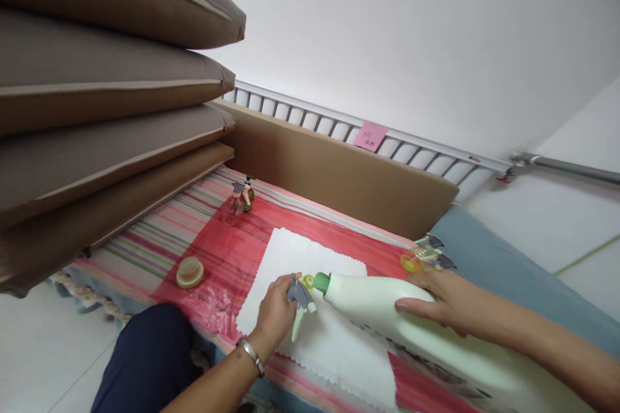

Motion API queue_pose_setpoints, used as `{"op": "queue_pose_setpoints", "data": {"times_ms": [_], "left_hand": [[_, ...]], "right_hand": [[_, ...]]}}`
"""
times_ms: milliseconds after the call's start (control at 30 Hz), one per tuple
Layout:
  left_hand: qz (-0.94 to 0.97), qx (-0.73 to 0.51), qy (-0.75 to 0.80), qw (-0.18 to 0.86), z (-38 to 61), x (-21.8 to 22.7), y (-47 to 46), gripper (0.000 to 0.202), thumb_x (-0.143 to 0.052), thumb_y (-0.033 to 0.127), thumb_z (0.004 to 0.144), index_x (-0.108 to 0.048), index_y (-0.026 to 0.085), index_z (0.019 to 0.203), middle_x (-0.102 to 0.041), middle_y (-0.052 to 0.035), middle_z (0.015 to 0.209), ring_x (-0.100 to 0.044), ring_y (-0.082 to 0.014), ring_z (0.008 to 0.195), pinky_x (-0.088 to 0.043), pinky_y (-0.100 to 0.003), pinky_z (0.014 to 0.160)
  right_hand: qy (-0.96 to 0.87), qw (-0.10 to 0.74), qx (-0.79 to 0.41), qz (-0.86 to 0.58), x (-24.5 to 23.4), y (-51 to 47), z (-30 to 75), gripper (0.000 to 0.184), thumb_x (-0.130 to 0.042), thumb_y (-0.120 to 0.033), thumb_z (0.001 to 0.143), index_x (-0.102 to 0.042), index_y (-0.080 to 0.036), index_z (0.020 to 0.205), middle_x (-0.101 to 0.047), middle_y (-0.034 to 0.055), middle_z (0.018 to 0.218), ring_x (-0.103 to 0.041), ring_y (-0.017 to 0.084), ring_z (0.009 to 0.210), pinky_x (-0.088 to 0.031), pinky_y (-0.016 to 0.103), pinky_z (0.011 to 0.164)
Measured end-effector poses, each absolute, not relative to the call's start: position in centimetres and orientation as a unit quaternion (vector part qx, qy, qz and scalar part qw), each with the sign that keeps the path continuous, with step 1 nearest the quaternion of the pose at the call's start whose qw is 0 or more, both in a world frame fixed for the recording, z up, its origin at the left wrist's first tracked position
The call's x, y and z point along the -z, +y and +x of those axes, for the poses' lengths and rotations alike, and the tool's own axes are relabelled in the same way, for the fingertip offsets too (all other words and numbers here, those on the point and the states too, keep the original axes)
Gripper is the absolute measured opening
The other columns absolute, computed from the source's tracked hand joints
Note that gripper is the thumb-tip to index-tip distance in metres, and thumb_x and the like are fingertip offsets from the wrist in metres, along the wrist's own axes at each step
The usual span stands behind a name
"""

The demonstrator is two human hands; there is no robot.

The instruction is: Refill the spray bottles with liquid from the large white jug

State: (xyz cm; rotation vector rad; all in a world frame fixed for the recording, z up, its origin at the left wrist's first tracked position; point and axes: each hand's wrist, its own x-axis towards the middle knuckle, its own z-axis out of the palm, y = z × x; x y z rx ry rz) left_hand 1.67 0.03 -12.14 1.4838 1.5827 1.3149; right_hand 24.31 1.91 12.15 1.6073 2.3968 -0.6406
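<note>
A large white bottle (382, 310) with a green neck lies on its side on a white cloth (300, 251). My right hand (445, 300) rests over the bottle's body, fingers wrapped around it. My left hand (276, 310), a bracelet at its wrist, pinches a grey and pale green trigger spray head (300, 300) right at the bottle's neck. The cloth lies on a red striped mat (223, 239).
A round yellow lid (190, 271) lies on the mat at the left. A small clear spray bottle (237, 203) stands farther back. Small spray bottles (426, 257) lie behind my right hand. Stacked brown cushions (97, 110) loom at the left; a cardboard panel (339, 174) stands behind.
</note>
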Motion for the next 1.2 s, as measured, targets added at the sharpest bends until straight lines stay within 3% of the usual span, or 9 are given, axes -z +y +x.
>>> {"op": "queue_pose_setpoints", "data": {"times_ms": [933,1200], "left_hand": [[0.562,-0.493,0.597,0.293,1.75,12.05,-0.13,0.054,-0.045,0.005,0.067,-0.06,0.023,0.116,-0.063,-0.0027,0.118,-0.054,-0.0194,0.109,-0.039,-0.031,0.097],[0.561,-0.498,0.595,0.289,1.77,12.2,-0.16,0.055,-0.045,0.005,0.066,-0.06,0.023,0.116,-0.063,-0.0029,0.118,-0.054,-0.0191,0.109,-0.04,-0.031,0.096]], "right_hand": [[0.809,0.095,0.213,0.54,-12.26,2.04,24.37,0.041,-0.051,-0.055,0.078,-0.061,-0.015,0.075,-0.06,0.0043,0.068,-0.055,0.014,0.05,-0.038,0.018,0.034],[0.81,0.098,0.218,0.535,-12.22,2.29,24.42,0.035,-0.053,-0.049,0.079,-0.061,-0.015,0.076,-0.057,0.0027,0.064,-0.053,0.013,0.047,-0.038,0.018,0.034]]}}
